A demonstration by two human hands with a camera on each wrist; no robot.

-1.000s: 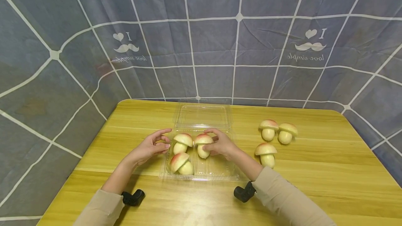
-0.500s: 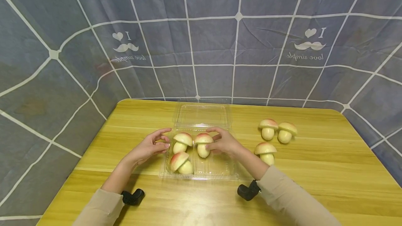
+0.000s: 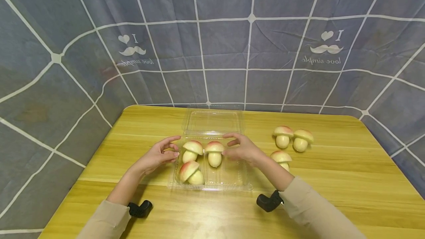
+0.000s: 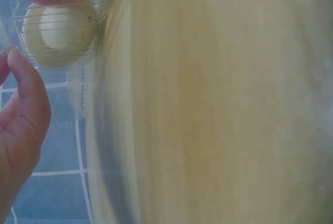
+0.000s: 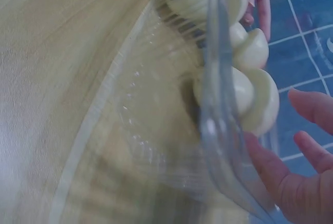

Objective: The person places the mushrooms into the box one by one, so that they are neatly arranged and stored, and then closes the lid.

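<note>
A clear plastic clamshell box (image 3: 229, 178) lies with its lid (image 3: 214, 121) folded back. Three cream toy mushrooms with pink-tinged caps sit in it: one upper left (image 3: 190, 154), one lower left (image 3: 190, 172), one upper middle (image 3: 214, 154). My left hand (image 3: 159, 156) stays at the box's left side, fingers loosely bent, thumb tip by the rim. In the left wrist view, the thumb (image 4: 31, 94) ends right beside the clear wall. My right hand (image 3: 244, 148) is just right of the middle mushroom, thumb and fingers apart, holding nothing. In the right wrist view its fingers (image 5: 315, 107) spread near that mushroom's cap.
Three more toy mushrooms stand on the wooden table (image 3: 332, 191) to the right: two at the back (image 3: 283, 137) (image 3: 302, 141), one nearer (image 3: 281, 156), partly behind the right forearm. A grey gridded curtain (image 3: 225, 47) surrounds the table. Black wrist cameras (image 3: 141, 208) (image 3: 269, 201) hang below both wrists.
My right hand has let go of the middle mushroom and drawn back to the right. That mushroom remains in the box. The left hand keeps its place.
</note>
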